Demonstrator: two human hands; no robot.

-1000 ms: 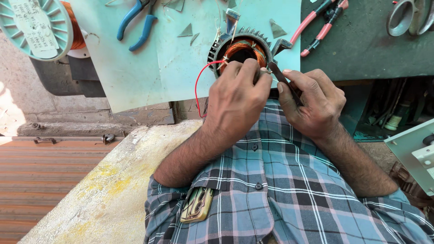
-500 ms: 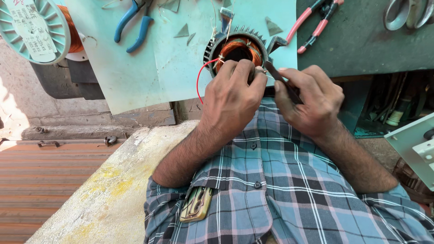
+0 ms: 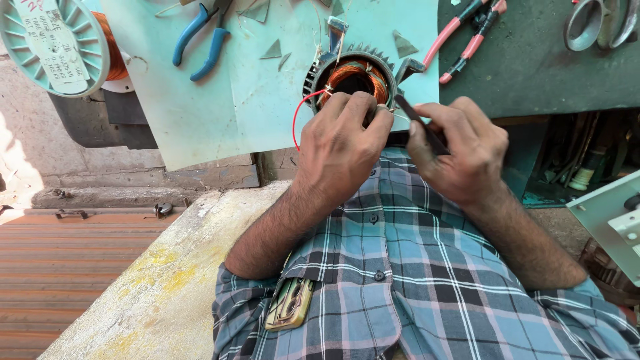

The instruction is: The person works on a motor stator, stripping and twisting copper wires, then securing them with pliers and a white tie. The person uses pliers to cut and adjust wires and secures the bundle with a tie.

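While the round motor stator (image 3: 353,77) sits at the near edge of the pale green sheet (image 3: 220,100), its bore facing up and copper windings showing, the left hand (image 3: 340,150) rests right on its near rim, fingers pressed together over the coil. The right hand (image 3: 460,153), just beside it, pinches a thin dark tool (image 3: 420,123) whose long axis slants up-left toward that rim.

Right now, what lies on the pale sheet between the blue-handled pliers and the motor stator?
In the head view, only small triangular paper offcuts lie between the blue pliers and the stator.
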